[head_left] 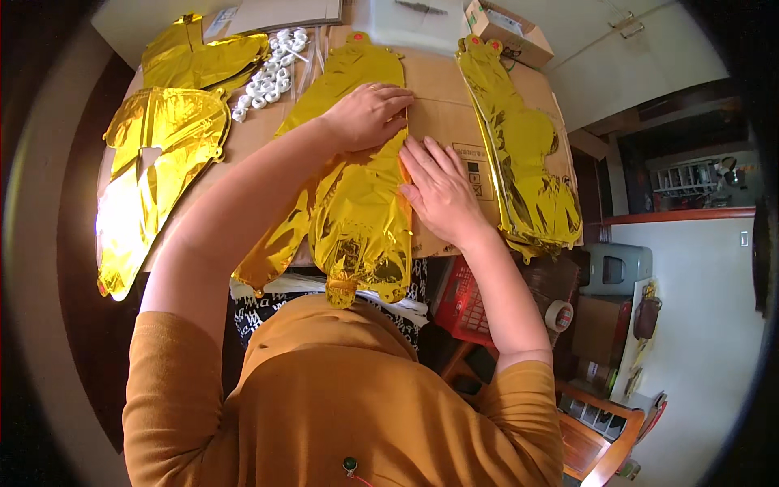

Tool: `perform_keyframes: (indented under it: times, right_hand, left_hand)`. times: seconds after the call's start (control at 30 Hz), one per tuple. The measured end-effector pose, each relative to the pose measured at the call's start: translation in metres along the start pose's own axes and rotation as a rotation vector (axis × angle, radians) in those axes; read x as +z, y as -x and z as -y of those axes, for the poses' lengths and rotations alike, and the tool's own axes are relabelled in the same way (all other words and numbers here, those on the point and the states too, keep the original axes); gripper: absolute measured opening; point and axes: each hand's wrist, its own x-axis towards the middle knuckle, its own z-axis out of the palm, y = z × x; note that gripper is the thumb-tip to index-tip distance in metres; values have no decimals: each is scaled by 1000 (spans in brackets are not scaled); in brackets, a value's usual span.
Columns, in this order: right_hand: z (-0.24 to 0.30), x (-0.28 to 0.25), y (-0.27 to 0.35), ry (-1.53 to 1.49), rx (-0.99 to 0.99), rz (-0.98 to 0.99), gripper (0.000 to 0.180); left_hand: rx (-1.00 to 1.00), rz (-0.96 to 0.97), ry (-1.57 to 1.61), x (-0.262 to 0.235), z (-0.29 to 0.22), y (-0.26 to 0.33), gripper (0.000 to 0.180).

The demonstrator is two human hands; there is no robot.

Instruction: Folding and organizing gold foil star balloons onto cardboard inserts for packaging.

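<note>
Currently both hands lie flat, fingers stretched out and gripping nothing, palms pressing a gold foil balloon (357,203) onto the cardboard sheet (442,122) covering the table. Left hand (369,114) sits on the balloon's upper part, right hand (438,191) on its right edge, lower down, fingertips on the foil (thumb partly hidden). The balloon lies lengthwise toward the person, its tail hanging over the near edge.

Progress, my read: this one looks mostly flat but crinkled near the bottom, so flattening seems partway. On the right, a stack of gold balloons (523,154) looks finished and piled. On the left, more gold balloons (162,154) lie loosely spread, likely still to do. White plastic rings (272,73) sit just beyond them, a small cardboard box (507,28) at the far edge.
</note>
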Motion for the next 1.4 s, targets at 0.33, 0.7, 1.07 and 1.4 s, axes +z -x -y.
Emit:
perform_keyframes:
  times: [0.33,0.7,1.07,1.4]
  right_hand:
    - [18,-17,48,-73,-75,120,61]
    - [34,-31,76,-127,-130,120,53]
    - [18,-8,10,-146,24,-94,50]
    - [25,-1,16,-55,-11,11,59]
  left_hand:
    - [-8,-9,20,4,4,3,45]
    - [-31,31,-21,3,5,3,50]
    - [-11,4,36,2,2,2,49]
    - [-286,-459,283,-26,11,4,42]
